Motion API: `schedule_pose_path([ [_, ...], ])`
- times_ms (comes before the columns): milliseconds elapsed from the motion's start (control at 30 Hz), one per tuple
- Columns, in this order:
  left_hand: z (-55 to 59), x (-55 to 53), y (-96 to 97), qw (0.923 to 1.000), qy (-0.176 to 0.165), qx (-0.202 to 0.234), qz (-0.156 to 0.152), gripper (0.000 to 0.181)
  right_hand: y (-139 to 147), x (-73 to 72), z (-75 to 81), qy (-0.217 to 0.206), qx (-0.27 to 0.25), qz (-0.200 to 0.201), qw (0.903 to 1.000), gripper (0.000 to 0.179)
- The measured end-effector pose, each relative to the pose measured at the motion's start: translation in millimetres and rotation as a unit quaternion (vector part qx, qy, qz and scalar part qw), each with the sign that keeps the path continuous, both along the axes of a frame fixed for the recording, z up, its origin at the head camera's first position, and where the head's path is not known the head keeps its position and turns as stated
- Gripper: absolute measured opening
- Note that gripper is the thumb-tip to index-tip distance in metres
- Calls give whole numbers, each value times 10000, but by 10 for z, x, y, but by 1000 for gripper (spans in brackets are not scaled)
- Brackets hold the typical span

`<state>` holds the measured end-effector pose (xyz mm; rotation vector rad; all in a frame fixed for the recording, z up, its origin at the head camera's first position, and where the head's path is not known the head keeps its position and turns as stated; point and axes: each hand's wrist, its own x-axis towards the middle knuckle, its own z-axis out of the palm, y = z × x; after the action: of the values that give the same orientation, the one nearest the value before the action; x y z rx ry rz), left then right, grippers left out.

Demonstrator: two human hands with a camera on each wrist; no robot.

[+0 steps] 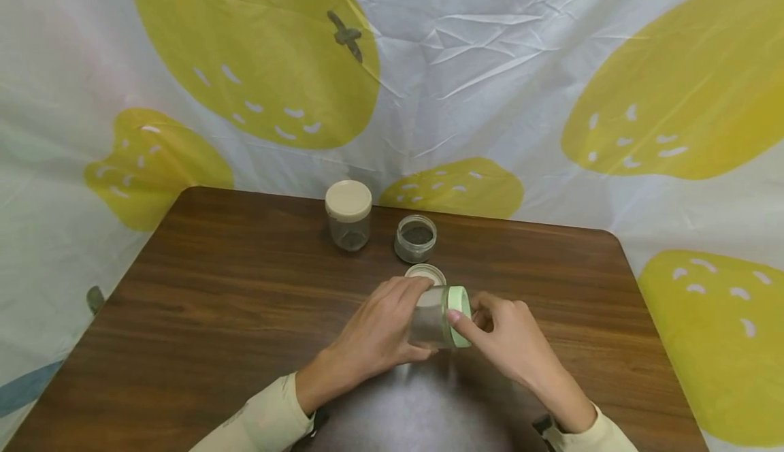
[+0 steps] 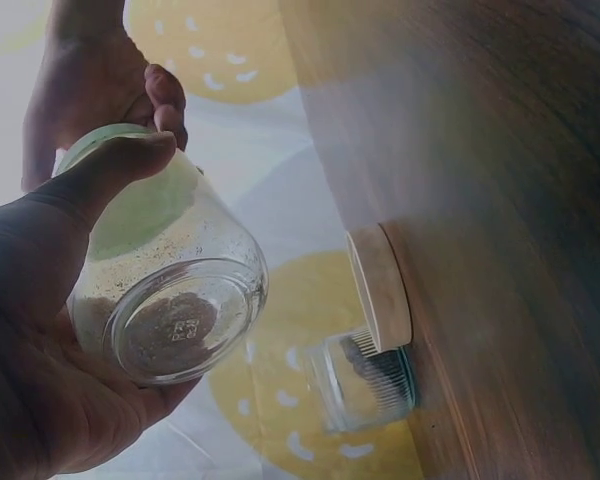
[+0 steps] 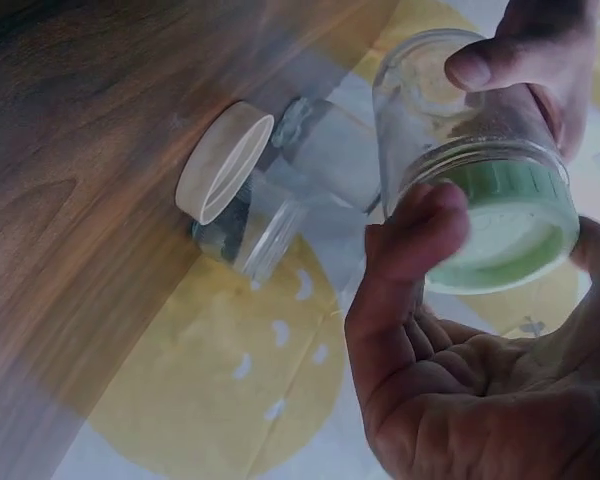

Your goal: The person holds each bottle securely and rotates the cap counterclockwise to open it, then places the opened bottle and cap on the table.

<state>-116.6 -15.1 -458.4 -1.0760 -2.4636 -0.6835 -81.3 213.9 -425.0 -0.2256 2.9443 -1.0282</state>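
I hold a clear glass jar (image 1: 429,317) tipped on its side just above the brown table (image 1: 214,288). My left hand (image 1: 382,333) grips the jar's body, thumb underneath and fingers over the top. My right hand (image 1: 490,329) pinches the pale green lid (image 1: 459,305) on the jar's mouth. In the left wrist view the jar's round base (image 2: 170,325) faces the camera, with my left thumb (image 2: 110,170) along its side. In the right wrist view my right thumb (image 3: 415,235) and fingers curl round the green lid (image 3: 500,225).
A loose cream lid (image 1: 425,273) lies flat just beyond the held jar. Behind it stands a small open jar (image 1: 415,237) with dark contents, and to its left a jar with a cream lid (image 1: 348,215). A cloth with yellow fruit prints (image 1: 257,50) hangs behind the table.
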Motion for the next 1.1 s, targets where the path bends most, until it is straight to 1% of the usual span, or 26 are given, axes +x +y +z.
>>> schedule_pose_path([
  [133,-8,1,-5,10000,-50,15,3,93,48,3,-45,339,-287,400,9982,28],
  [200,-4,-3,1,10000,-64,16,-7,93,87,-1,-62,468,-437,605,9961,29],
  [267,-10,-6,2,10000,-90,32,-12,93,130,-7,-79,650,-471,774,9938,37],
  [400,-26,-11,-5,9998,-165,51,11,95,196,-16,-94,989,-323,979,9897,61],
  [467,-35,-15,-8,9998,-197,70,25,95,218,-20,-99,1120,-250,1060,9877,67],
  [567,-38,-20,-4,9997,-239,102,19,95,243,-18,-102,1242,-289,1198,9846,72],
  [733,-40,-25,1,9995,-271,153,16,95,277,3,-94,1221,-321,1248,9841,80],
  [933,-48,-45,7,9997,-198,117,68,96,307,6,-82,1078,-373,1239,9857,83],
  [1100,-52,-57,0,9994,-302,116,85,96,341,23,-65,1020,-278,1235,9867,85],
])
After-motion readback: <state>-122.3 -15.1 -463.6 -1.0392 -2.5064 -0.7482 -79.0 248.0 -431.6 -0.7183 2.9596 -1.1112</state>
